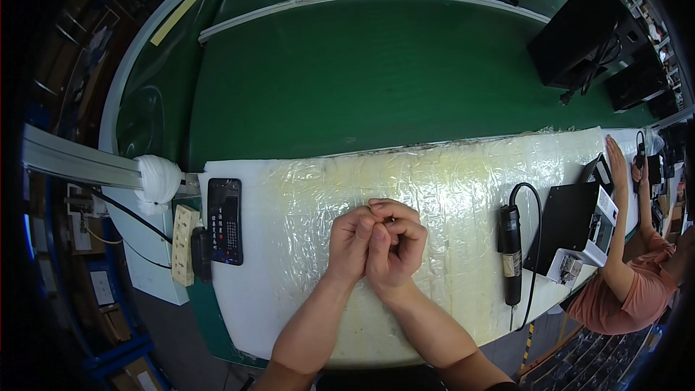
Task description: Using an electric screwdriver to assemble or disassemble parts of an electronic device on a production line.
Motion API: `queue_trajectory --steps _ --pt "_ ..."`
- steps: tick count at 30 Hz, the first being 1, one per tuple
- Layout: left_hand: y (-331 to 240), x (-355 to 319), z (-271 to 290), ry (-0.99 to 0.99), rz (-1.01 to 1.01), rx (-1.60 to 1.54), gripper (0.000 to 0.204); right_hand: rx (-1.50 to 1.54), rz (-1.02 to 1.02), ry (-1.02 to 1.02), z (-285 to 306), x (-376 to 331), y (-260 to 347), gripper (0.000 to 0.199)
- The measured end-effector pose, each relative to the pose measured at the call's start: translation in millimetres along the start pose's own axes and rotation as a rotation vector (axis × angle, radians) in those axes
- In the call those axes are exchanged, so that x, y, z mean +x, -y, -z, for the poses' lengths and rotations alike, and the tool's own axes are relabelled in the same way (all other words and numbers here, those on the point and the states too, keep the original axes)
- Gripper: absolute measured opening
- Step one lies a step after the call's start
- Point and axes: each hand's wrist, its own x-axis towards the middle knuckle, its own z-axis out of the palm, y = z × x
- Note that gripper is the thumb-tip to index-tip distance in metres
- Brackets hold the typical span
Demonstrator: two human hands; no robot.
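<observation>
My left hand (351, 242) and my right hand (396, 244) meet over the middle of the plastic-covered white work mat (463, 195). Both have curled fingers, with the fingertips and thumbs pressed together. Whatever may lie between them is hidden or too small to make out. To the right, apart from my hands, a black electric screwdriver (511, 253) with a looped cord lies on the mat. A black phone (225, 221) rests at the mat's left end.
A cream power strip (185, 245) is fixed at the left edge beside a metal post (87, 159). Beyond the mat runs a green conveyor belt (362, 72) carrying black boxes (586, 29). At right stand a black-and-white device (572, 228) and a co-worker in a salmon shirt (630, 293).
</observation>
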Motion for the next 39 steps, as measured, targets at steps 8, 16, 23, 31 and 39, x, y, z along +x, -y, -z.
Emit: queue_trajectory --steps 8,16,23,31,39 --pt "-1.0 -0.8 -1.4 -0.029 0.005 0.017 0.046 -0.001 -0.010 -0.004 -0.2 -0.2 0.2 0.017" --pt "-2.9 3.7 -4.4 0.049 -0.063 0.015 0.045 0.011 -0.071 0.013 0.2 -2.8 3.0 0.040" --pt "-9.4 -0.5 -11.0 -0.113 0.015 0.199 0.037 0.113 -0.368 -0.021 2.2 5.7 12.2 0.044" --pt "-19.7 -7.9 -29.6 -0.231 -0.401 0.159 0.034 0.304 -0.591 -0.012 -5.4 20.8 44.8 0.042" --pt "-43.9 -16.1 -31.5 -0.156 -0.411 0.324 0.034 0.203 -0.484 0.060 -0.4 23.4 64.9 0.046"
